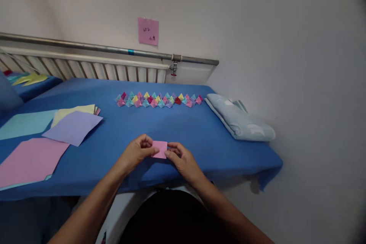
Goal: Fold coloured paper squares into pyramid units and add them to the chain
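A small pink paper square (159,148) is held between both hands above the near part of the blue-covered table. My left hand (139,149) pinches its left side, thumb on top. On the right edge, my right hand (180,157) grips it with thumb and fingers. Whether the square is one layer or folded, I cannot tell. Beyond the hands, small folded paper pieces (161,101) in pink, blue, yellow, purple and red stand close together in rows.
At left lie purple (74,126), light blue (28,122) and pink paper sheets (32,160), with yellow paper (73,110) partly underneath. A folded pale blanket (238,116) rests on the blue cloth (120,122) at right. Behind run a metal pipe (94,47) and a radiator (114,71).
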A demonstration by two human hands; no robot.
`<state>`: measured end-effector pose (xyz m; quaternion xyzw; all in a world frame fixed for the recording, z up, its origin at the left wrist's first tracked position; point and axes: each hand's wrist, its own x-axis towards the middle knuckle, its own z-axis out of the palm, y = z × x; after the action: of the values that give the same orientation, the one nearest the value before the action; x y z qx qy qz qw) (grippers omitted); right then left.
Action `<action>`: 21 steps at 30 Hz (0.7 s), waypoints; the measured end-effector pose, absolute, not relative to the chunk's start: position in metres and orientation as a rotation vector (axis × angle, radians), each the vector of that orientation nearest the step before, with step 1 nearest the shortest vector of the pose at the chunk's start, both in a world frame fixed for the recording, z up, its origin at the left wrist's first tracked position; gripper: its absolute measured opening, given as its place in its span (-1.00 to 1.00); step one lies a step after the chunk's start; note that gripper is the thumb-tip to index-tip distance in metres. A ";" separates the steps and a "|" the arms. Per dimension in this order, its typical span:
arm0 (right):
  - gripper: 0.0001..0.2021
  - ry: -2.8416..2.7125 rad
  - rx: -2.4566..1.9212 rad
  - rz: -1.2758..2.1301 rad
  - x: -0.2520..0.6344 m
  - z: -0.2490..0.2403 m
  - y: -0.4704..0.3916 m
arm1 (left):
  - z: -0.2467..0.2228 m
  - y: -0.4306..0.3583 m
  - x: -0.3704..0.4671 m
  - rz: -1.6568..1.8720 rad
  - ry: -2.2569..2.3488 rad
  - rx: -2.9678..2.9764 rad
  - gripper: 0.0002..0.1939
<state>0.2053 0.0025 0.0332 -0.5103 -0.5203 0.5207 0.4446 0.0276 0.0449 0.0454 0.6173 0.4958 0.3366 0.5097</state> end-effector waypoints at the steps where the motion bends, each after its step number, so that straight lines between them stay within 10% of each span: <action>1: -0.69 -1.250 -1.238 1.372 0.201 0.036 0.002 | 0.045 0.040 0.031 0.905 1.160 1.367 -0.67; 11: -0.86 -1.347 -1.253 1.327 0.200 0.037 0.004 | 0.052 0.029 0.027 0.923 1.035 1.237 -0.75; 21: -0.82 -2.274 -1.110 -0.023 0.219 0.024 0.010 | 0.015 0.021 0.021 1.100 1.047 2.816 -0.79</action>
<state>0.2194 0.0095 0.0236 -0.4183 -0.8570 -0.0088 0.3008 0.0214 0.0207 0.0145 0.8798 0.3271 0.3436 -0.0287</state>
